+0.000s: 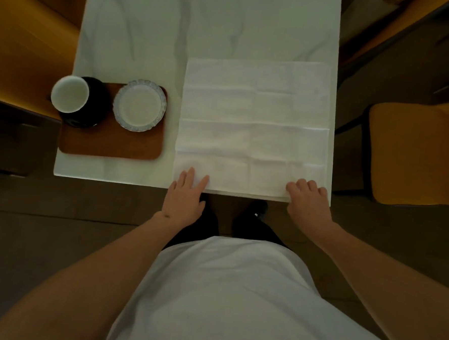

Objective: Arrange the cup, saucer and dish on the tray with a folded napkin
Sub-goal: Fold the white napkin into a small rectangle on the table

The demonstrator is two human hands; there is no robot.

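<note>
Lower centre, step: your left hand [187, 194] and right hand [308, 201] press the unfolded napkin [252, 124], fingers spread flat.
Next: pinch near corners, fold away evenly.

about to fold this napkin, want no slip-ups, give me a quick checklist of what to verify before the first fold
1. Napkin spread flat on the table: ok, only old crease lines show.
2. Left hand on the near left corner: ok, fingers lie flat on it.
3. Right hand on the near right corner: ok, but whether it pinches the edge, cannot tell.
4. Far half of the napkin free of objects: ok.
5. Tray clear of the napkin: ok, it sits apart to the left.
6. Space on the tray for the folded napkin: ok, its near part is bare.
</note>
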